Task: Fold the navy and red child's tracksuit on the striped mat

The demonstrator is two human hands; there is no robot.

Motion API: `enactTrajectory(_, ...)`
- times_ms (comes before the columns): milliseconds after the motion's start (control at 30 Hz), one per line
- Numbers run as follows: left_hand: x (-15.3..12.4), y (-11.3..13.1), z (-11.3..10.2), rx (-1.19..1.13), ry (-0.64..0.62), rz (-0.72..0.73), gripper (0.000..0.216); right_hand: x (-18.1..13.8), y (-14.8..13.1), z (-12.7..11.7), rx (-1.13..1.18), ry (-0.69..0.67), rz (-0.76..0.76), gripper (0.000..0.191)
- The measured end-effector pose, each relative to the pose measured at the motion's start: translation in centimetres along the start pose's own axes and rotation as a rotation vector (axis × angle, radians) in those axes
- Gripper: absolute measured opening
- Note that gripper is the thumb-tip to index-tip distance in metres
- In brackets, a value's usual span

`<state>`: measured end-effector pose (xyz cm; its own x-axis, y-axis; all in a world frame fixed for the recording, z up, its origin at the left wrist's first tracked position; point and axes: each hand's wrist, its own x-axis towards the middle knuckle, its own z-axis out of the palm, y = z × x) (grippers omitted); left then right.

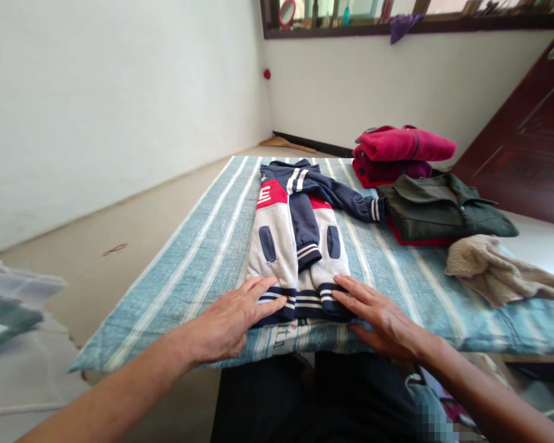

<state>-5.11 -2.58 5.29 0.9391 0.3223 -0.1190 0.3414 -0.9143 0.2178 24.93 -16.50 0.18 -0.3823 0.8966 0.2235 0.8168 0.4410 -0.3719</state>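
The fingers of the left hand (pixel 233 317) lie slightly parted over one corner of a striped navy-and-white ribbed hem (pixel 308 300); those of the right hand (pixel 388 320) spread wider on the other corner, neither closed into a fist. The step in hand appears to be smoothing or squaring this edge; the next move seems to call for even pressure and aligned layers. The hands partly cover the hem, so its flatness there is hard to judge.

Beyond stretches the soft grey, red and navy fabric jacket (pixel 279 240), lengthwise on a blue-and-white striped cloth (pixel 198 246), collar farthest away. One sleeve runs down its middle; the other points right, towards a folded olive-green jacket (pixel 429 212), near a crumpled beige knitted garment (pixel 493 271).
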Motion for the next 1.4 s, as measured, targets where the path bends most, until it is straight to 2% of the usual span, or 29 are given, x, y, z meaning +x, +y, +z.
enactTrajectory(133, 0.0, 0.1, -0.4, 0.001, -0.021, -0.003, 0.090, 0.3, 0.1, 0.1, -0.072, -0.011, -0.030, 0.071)
enactTrajectory(500, 0.0, 0.4, -1.0, 0.026, -0.086, -0.006, 0.086, -0.1, 0.5, 2.0, -0.173, 0.082, -0.098, 0.072)
enactTrajectory(700, 0.0, 0.1, -0.7, 0.062, -0.052, 0.021, 0.086, 0.3, 0.9, 2.7, -0.254, 0.176, -0.142, 0.053)
enactTrajectory(867, -0.1, -0.3, -0.5, 0.162, -0.035, 0.046, 0.074, 1.0, 1.3, 2.5, -0.300, 0.218, -0.183, 0.045)
enactTrajectory(1000, 0.2, -0.8, -0.3, 0.242, -0.001, 0.087, 0.063, 1.7, 1.5, 2.0, -0.287, 0.210, -0.212, 0.042)
enactTrajectory(1133, 0.5, -1.4, -0.7, 0.204, 0.003, 0.138, 0.058, 2.7, 1.4, 0.7, -0.167, 0.154, -0.212, 0.041)
enactTrajectory(1300, 0.7, -1.8, -2.6, 0.091, 0.004, 0.100, 0.066, 4.6, 1.1, -2.4, 0.003, 0.043, -0.219, 0.039)
enactTrajectory(1400, 1.5, -2.0, -4.0, -0.018, -0.074, 0.123, 0.067, 5.9, 1.2, -4.0, 0.132, -0.043, -0.185, 0.037)
